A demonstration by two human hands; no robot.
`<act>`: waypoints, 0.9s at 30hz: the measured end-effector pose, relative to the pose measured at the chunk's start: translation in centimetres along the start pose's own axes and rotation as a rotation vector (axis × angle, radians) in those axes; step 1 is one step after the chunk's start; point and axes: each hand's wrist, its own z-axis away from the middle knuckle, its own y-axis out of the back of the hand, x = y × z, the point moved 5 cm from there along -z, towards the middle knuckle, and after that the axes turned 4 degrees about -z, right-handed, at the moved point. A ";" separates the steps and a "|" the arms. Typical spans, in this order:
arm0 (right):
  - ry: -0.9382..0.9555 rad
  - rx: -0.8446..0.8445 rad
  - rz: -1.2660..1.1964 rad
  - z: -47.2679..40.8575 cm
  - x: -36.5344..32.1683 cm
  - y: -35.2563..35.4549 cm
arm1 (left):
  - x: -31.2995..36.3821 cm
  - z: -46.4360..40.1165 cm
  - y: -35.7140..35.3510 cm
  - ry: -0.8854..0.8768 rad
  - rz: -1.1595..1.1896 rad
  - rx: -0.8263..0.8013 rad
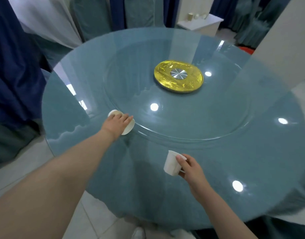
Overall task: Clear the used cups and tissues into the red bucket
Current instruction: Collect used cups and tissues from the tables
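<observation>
We see two bare arms over a round glass-topped table (251, 161) with a teal cloth under the glass.

Right hand (191, 167), lower centre of frame: grips a white paper cup (172, 163), thumb hooked over the rim, fingers curled round the far wall. Cup is off vertical, long axis leaning, mouth up and tipped toward upper right, base toward lower left. We can't tell if the base touches the glass.

Left hand (117, 124), centre left: lies over a second white cup (128, 127) at the edge of the glass turntable (182, 121). That cup looks tipped, a round white end facing lower right; most of it is hidden under the hand. Whether the fingers actually clamp it, we can't tell. Another small round white piece (112, 112) pokes out just upper left of the hand; can't identify it.

Gold disc with silver hub (179, 76) sits upper centre. A red object (246, 50) shows at upper right, behind the table edge, mostly hidden.
</observation>
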 end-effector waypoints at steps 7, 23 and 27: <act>-0.018 -0.010 0.014 -0.2 1.0 -0.8 | -0.8 0.2 -1.5 0.132 0.155 0.040; -0.062 -0.251 0.153 -1.7 0.8 -17.9 | -4.4 11.5 -9.6 0.346 0.978 0.171; -0.059 -0.258 0.160 -2.1 0.7 -25.7 | -10.6 14.8 -12.7 0.583 1.404 0.227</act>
